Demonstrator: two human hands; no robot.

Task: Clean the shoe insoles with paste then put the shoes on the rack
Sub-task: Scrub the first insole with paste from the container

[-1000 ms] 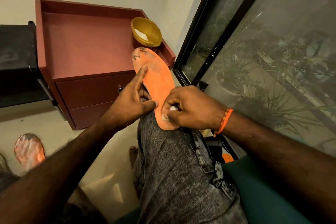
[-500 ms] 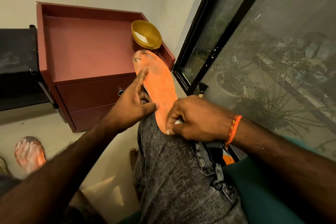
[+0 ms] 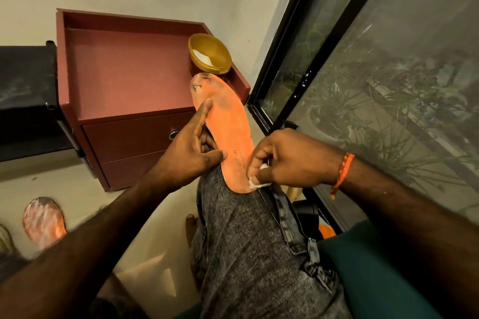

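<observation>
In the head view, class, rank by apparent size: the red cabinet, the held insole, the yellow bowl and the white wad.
1. Cabinet
2. Insole
3. Bowl, though it sits farther from the camera than the insole, so true sizes are less sure
4. Wad, pinched in the right hand

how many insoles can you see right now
2: one insole held on the knee between the left hand and right hand, another on the floor at lower left. Others may be hidden.

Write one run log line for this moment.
left hand: holds orange insole on knee | right hand: presses white wad on heel end | yellow bowl: on cabinet
</observation>
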